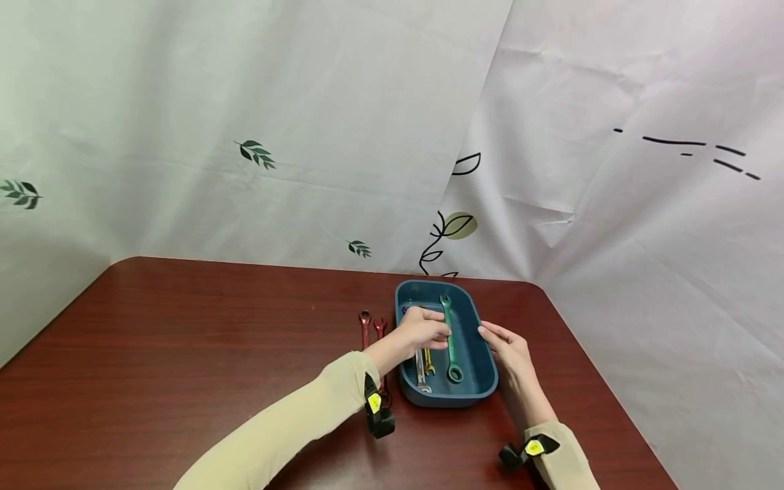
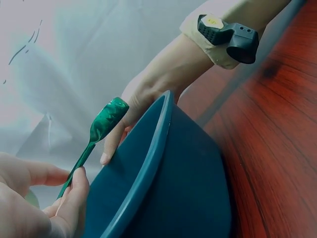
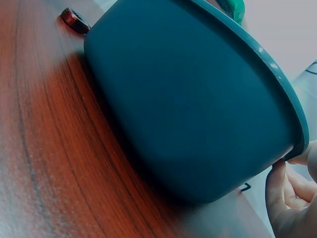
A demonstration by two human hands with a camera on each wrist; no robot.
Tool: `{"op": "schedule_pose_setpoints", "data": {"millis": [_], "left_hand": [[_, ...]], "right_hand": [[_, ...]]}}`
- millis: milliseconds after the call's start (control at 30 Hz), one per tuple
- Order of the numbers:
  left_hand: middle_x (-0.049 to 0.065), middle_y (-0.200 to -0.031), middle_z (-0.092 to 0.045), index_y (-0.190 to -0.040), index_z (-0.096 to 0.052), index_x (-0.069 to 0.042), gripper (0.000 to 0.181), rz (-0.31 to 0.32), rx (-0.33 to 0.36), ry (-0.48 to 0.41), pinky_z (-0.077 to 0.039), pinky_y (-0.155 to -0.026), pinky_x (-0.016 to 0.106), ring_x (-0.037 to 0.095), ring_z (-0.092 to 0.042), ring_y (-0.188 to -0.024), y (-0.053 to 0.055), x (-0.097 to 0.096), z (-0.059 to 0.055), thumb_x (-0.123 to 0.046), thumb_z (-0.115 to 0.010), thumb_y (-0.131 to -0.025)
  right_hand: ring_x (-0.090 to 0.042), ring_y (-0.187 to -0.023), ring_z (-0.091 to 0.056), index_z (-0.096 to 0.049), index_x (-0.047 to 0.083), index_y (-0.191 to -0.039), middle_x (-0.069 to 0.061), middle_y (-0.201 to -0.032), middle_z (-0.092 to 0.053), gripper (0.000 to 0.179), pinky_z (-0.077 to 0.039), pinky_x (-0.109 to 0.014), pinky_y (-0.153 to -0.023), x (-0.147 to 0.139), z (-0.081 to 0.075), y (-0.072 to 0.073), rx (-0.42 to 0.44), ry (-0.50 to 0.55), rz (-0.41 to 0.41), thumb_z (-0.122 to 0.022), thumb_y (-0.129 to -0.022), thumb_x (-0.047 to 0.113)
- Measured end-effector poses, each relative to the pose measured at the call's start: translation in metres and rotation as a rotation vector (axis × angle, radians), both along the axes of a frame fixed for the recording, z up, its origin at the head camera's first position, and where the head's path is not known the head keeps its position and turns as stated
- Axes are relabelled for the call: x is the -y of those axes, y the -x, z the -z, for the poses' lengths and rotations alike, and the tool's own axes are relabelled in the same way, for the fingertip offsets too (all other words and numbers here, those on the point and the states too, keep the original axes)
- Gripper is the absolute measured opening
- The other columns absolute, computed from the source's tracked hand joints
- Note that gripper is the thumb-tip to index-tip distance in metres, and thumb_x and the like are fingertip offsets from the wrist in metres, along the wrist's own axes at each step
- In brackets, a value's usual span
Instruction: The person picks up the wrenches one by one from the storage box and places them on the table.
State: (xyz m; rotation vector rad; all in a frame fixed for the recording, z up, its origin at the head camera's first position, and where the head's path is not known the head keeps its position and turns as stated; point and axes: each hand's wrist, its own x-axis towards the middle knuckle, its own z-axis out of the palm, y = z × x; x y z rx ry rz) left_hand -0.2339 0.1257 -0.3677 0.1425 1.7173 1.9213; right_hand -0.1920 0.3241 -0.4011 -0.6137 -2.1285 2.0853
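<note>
My left hand point(image 1: 422, 329) pinches a green wrench point(image 1: 451, 350) between thumb and fingers, over a blue plastic bin point(image 1: 450, 401). In the left wrist view the green wrench point(image 2: 107, 120) tilts up above the bin's rim, its thick ring end uppermost. At the bin's right side, my right hand point(image 1: 513, 357) pinches the rim, as the right wrist view also shows at the hand point(image 3: 297, 193). Inside the bin lie a silver wrench point(image 1: 420, 373) and a yellow wrench point(image 1: 429, 362), partly hidden by the left hand.
Two red wrenches, a ring-ended wrench point(image 1: 365, 328) and an open-ended wrench point(image 1: 380, 327), lie on the table just left of the bin, partly behind the left forearm. The dark red wooden table point(image 1: 214, 327) meets a pale printed curtain point(image 1: 294, 204) at the back.
</note>
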Motion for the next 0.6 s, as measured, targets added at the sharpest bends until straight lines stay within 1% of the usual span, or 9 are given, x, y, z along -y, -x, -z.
{"op": "schedule_pose_setpoints", "data": {"millis": [300, 400, 600], "left_hand": [[0.022, -0.112, -0.066, -0.132, -0.054, 0.004, 0.044, 0.019, -0.02, -0.02, -0.061, -0.08, 0.032, 0.014, -0.068, -0.078, -0.003, 0.011, -0.002, 0.001, -0.061, -0.089], [0.022, -0.113, -0.065, -0.132, -0.054, 0.005, 0.044, 0.025, -0.023, -0.024, -0.06, -0.08, 0.032, 0.014, -0.068, -0.079, -0.003, 0.014, -0.001, 0.001, -0.061, -0.089], [0.022, -0.115, -0.065, -0.133, -0.053, 0.004, 0.044, 0.018, -0.026, -0.018, -0.06, -0.082, 0.032, 0.016, -0.068, -0.083, -0.007, 0.02, -0.002, 0.0, -0.061, -0.09]], "right_hand": [[-0.005, -0.073, -0.067, -0.057, -0.002, -0.13, 0.011, -0.084, -0.069, 0.049, -0.058, -0.02, -0.068, 0.0, -0.001, 0.0, -0.007, -0.039, -0.003, -0.07, -0.088, 0.021], [-0.005, -0.074, -0.067, -0.058, -0.002, -0.13, 0.011, -0.084, -0.069, 0.049, -0.058, -0.02, -0.069, 0.0, 0.0, 0.0, -0.008, -0.03, -0.002, -0.07, -0.088, 0.02], [-0.005, -0.074, -0.067, -0.056, -0.001, -0.131, 0.011, -0.083, -0.07, 0.051, -0.058, -0.02, -0.069, 0.0, 0.0, 0.0, -0.008, -0.009, -0.002, -0.071, -0.088, 0.021]]}}
